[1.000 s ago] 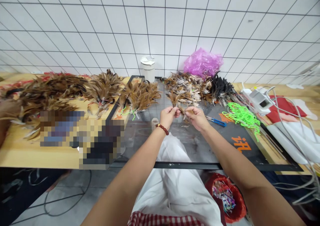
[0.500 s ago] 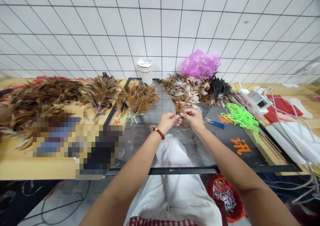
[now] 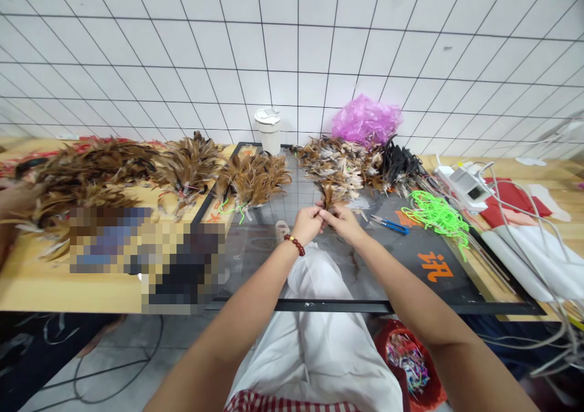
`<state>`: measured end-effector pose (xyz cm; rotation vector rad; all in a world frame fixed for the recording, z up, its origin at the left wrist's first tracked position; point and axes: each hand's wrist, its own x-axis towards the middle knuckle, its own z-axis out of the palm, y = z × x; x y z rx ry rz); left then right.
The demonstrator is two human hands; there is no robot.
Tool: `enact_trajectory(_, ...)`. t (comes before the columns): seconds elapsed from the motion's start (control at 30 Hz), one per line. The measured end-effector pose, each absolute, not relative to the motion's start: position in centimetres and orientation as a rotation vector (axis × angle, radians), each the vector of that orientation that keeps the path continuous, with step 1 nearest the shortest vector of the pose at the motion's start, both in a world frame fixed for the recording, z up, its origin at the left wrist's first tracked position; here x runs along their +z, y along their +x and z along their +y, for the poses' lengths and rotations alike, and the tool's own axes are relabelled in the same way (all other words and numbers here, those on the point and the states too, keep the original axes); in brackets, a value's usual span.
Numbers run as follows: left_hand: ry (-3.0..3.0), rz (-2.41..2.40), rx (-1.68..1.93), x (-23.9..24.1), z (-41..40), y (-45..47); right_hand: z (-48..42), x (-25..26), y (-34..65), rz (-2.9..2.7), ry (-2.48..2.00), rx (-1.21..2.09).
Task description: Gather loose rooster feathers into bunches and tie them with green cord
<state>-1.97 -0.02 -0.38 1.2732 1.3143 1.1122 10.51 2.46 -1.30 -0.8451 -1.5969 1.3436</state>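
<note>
My left hand, with a red bead bracelet on its wrist, and my right hand meet above the dark cutting mat. Both are closed, pinching a small tuft of brown feathers between their fingertips. The tuft sticks up from the fingers. Just beyond it lies a loose heap of brown and white feathers. Blue-handled scissors lie on the mat just right of my right hand.
Bundled brown feathers and larger piles cover the wooden table at the left. A white cup, a pink plastic bag, black feathers, neon green cords and a white device with cables stand around. A red bin sits below.
My hands have come together: the right one moved left to join the left, and the feather pieces once held apart now form one tuft pinched by both.
</note>
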Motion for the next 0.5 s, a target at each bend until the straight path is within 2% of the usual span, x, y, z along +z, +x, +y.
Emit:
enact_trajectory(0.17,1.399,1.420,0.978,2.2,-1.5,-2.0,2.1,-1.6,10.4,-1.391,-0.858,1.350)
enact_trajectory(0.27,1.815,1.541,1.220,2.7,-8.6,-5.7,2.3,-2.1,10.6,-1.336,-0.857,1.311)
enact_trajectory(0.37,2.112,1.561,1.534,-0.8,-19.8,-10.3,2.6,-2.7,10.8,-1.270,-0.877,1.352)
enact_trajectory(0.4,2.215,1.462,1.510,-2.7,-23.2,-11.4,2.7,-2.8,10.7,-1.262,-0.890,1.364)
enact_trajectory(0.5,1.901,1.664,1.230,-8.6,-28.2,-12.8,2.9,-2.7,10.4,-1.249,-0.933,1.403)
